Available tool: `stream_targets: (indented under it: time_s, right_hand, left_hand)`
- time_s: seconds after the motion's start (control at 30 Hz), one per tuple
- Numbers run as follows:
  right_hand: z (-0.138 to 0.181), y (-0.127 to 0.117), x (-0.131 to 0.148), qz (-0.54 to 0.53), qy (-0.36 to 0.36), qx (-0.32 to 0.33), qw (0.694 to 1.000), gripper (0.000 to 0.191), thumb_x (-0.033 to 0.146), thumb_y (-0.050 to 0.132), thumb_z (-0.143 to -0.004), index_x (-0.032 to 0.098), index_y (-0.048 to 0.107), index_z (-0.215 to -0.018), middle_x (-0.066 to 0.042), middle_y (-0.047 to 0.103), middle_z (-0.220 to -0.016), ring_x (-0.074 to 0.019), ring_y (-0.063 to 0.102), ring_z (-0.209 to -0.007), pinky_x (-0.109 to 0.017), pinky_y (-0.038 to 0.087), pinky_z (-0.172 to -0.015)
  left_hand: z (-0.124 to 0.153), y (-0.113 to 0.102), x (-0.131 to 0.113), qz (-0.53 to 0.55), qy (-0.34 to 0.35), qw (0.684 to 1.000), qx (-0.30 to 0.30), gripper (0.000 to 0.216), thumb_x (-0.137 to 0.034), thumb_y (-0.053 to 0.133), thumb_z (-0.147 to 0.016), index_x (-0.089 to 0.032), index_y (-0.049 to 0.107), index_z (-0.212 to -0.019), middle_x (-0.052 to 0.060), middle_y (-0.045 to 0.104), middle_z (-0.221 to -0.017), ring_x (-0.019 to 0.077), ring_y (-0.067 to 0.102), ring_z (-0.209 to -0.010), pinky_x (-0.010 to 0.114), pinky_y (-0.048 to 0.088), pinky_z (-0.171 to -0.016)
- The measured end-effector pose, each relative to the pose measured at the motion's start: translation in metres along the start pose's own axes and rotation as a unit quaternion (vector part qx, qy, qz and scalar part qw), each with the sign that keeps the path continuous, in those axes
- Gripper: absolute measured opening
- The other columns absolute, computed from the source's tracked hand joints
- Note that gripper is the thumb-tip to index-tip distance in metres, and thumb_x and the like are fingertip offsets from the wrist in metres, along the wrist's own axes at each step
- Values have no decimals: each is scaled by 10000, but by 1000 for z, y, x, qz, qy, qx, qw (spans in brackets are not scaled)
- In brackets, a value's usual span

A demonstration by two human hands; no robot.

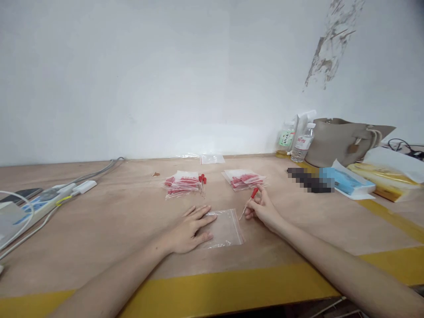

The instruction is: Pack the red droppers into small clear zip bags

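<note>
A clear zip-lock bag lies flat on the table, its zip edge on the right side. My left hand rests palm down on the bag's left part, fingers stretched and spread. Just right of the zip edge, my right hand pinches a dropper with a red bulb end and a thin clear stem, tilted with the stem toward the bag. Several loose red-ended droppers lie beyond the bag. Beside them is a pile of filled bags, and another pile of filled bags lies farther right.
More clear bags lie by the wall. At the right stand two bottles, a grey handbag, a blue tissue pack and a yellow pack. A power strip with cables lies at the left. Yellow tape runs along the front edge.
</note>
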State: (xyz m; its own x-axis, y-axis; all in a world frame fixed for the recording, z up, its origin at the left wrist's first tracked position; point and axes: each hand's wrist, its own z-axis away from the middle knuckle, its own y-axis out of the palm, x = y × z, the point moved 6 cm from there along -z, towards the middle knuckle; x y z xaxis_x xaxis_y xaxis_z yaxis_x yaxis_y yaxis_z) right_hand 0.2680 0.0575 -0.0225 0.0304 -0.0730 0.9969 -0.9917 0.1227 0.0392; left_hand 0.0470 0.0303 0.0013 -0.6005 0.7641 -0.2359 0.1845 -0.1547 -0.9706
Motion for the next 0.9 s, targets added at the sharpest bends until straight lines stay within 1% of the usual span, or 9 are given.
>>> stream_targets:
  time_s: [0.17, 0.23, 0.33, 0.43, 0.53, 0.6, 0.67, 0.8, 0.9]
  right_hand:
    - [5, 7, 1, -3, -4, 2, 1000, 798, 207, 557, -614, 257, 102, -1268, 111, 496, -565, -109, 546, -438, -267, 508, -442]
    - [7, 10, 2, -18, 6, 6, 1000, 737, 223, 589, -606, 248, 156, -1201, 113, 500, -561, -108, 550, -443, -263, 507, -451]
    - [10, 15, 2, -49, 23, 21, 998, 597, 285, 634, -614, 239, 229, -1049, 104, 522, -564, -112, 575, -477, -271, 514, -512]
    - [11, 19, 2, -81, 35, 64, 994, 488, 363, 648, -631, 235, 275, -918, 79, 551, -614, -119, 607, -546, -287, 513, -584]
    - [10, 19, 5, -64, 30, 104, 992, 433, 404, 666, -621, 214, 346, -842, 59, 561, -674, -89, 579, -522, -247, 479, -541]
    - [10, 19, 9, -32, 12, 135, 990, 396, 403, 681, -611, 192, 395, -785, 54, 557, -665, -59, 531, -486, -212, 437, -503]
    - [10, 21, 11, -8, 0, 179, 984, 370, 397, 689, -611, 178, 422, -745, 52, 549, -629, -51, 502, -484, -200, 412, -496]
    - [11, 30, 8, 11, 8, 265, 964, 373, 431, 668, -635, 183, 427, -774, 43, 564, -613, -78, 533, -505, -211, 417, -488]
    - [12, 39, 6, 7, 14, 306, 952, 388, 454, 655, -641, 185, 419, -790, 36, 584, -634, -98, 574, -556, -244, 457, -543]
  left_hand:
    - [-1, -2, 1, -6, -22, 1000, -15, 527, -530, 320, -869, -282, 295, -1334, 53, 178, -1429, 229, 159, -1309, 453, 156, -1052]
    - [-1, -2, 1, -6, -21, 1000, -21, 525, -529, 322, -869, -283, 299, -1332, 51, 187, -1428, 230, 170, -1306, 451, 159, -1052]
    - [-2, 1, 3, -8, -25, 999, -33, 519, -521, 316, -874, -278, 300, -1333, 53, 215, -1421, 225, 195, -1300, 446, 150, -1056]
    - [-3, 2, 7, -12, -39, 998, -49, 512, -513, 304, -881, -268, 307, -1331, 57, 232, -1416, 222, 192, -1301, 441, 144, -1057]
    - [-3, 1, 9, -10, -44, 998, -52, 532, -525, 316, -873, -258, 303, -1334, 64, 227, -1417, 233, 176, -1304, 445, 135, -1054]
    - [-4, 1, 9, -5, -41, 998, -48, 571, -548, 345, -853, -250, 293, -1339, 74, 225, -1416, 249, 173, -1303, 455, 133, -1051]
    - [-4, 0, 9, -2, -41, 998, -44, 607, -569, 365, -835, -242, 290, -1341, 88, 220, -1416, 258, 173, -1302, 463, 130, -1048]
    - [-7, 0, 10, -5, -43, 998, -39, 620, -578, 365, -829, -222, 312, -1334, 111, 217, -1414, 255, 166, -1305, 465, 130, -1047]
    - [-9, 1, 11, -5, -36, 998, -43, 609, -569, 377, -829, -218, 333, -1325, 114, 223, -1412, 258, 169, -1303, 470, 141, -1044]
